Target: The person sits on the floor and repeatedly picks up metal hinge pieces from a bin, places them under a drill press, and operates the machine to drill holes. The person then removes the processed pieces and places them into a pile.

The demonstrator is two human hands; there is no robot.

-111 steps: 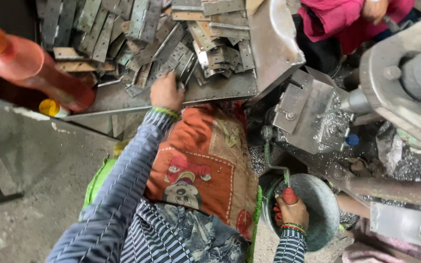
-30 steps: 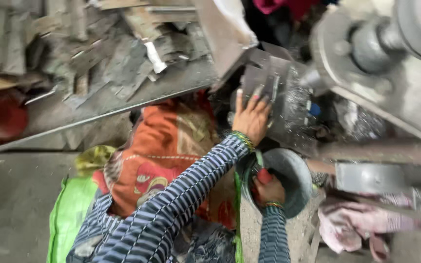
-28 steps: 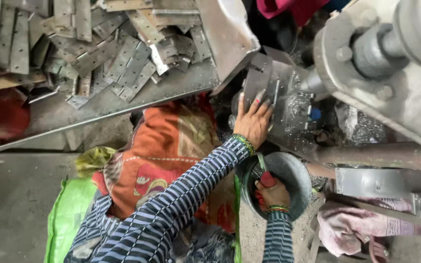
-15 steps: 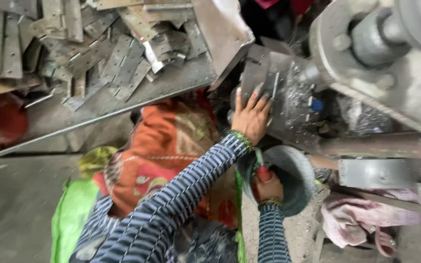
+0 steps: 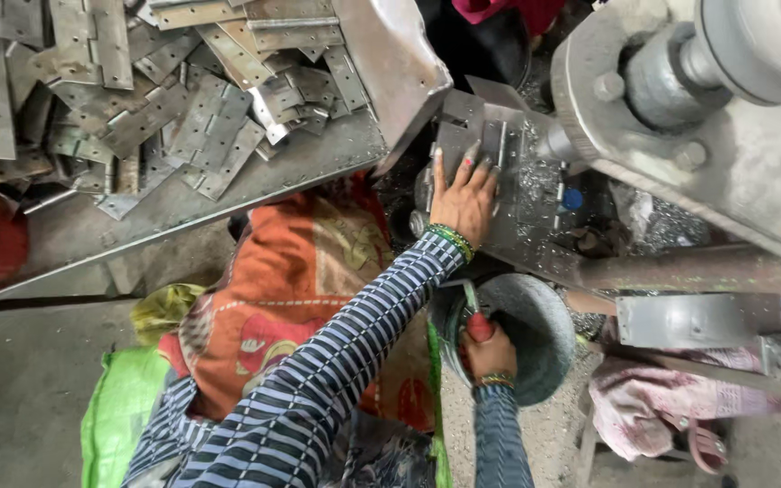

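1. Left hand point(image 5: 465, 201): fingers spread flat, grip open, pressing a metal plate point(image 5: 485, 149) on the machine bed.
2. Right hand point(image 5: 490, 348): grip closed on a red handle point(image 5: 478, 323) over the grey bowl point(image 5: 535, 316).
3. Hinges point(image 5: 183, 81) piled on the tabletop point(image 5: 228, 194), well apart from both hands.

Sloping steel tray point(image 5: 228, 194) under a heap of flat metal hinges point(image 5: 183, 99)

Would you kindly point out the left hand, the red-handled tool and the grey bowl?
left hand point(image 5: 465, 201): head view, back of hand.
red-handled tool point(image 5: 478, 326): head view, red grip.
grey bowl point(image 5: 544, 325): head view, inner wall.
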